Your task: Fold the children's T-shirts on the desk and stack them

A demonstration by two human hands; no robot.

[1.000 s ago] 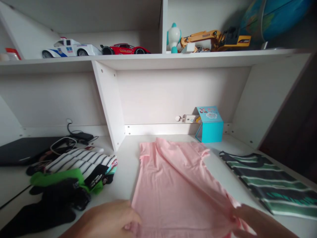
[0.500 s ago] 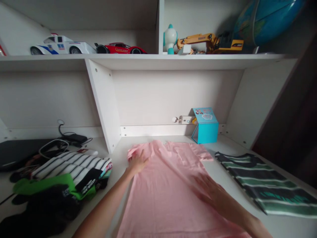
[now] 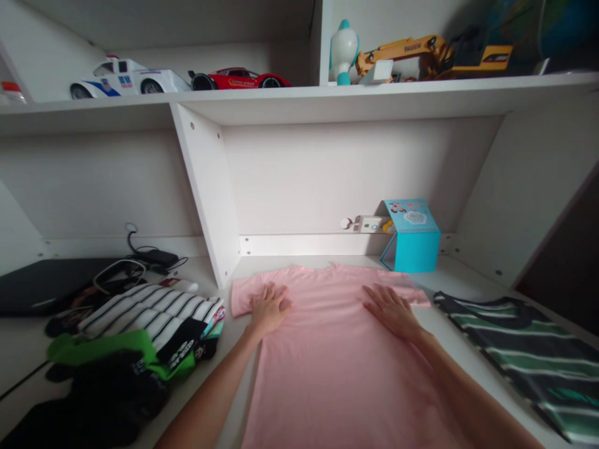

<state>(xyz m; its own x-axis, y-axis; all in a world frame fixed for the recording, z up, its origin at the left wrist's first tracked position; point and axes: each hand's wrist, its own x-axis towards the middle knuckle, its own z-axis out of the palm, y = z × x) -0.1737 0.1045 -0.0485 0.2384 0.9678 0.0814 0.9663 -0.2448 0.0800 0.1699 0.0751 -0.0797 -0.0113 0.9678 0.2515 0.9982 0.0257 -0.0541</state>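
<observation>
A pink T-shirt [image 3: 332, 362] lies spread on the white desk, its sleeves out to both sides and its collar end toward the back panel. My left hand [image 3: 270, 308] rests flat on it near the left sleeve, fingers apart. Near the right sleeve my right hand [image 3: 393, 312] presses flat on the fabric with its fingers spread. Neither hand grips the cloth. The shirt's lower end runs out of view at the bottom.
Left of the shirt sit a folded striped garment [image 3: 154, 312], a black and green garment [image 3: 103, 374] and a black laptop [image 3: 51, 287]. At right lies a striped green T-shirt [image 3: 524, 349]. A blue desk calendar [image 3: 416, 243] stands behind, below a shelf [image 3: 262, 106] with toys.
My right hand has moved up the shirt toward the right sleeve. The diagonal fold across the chest has flattened, and the left sleeve lies further out. The camera view has shifted slightly.
</observation>
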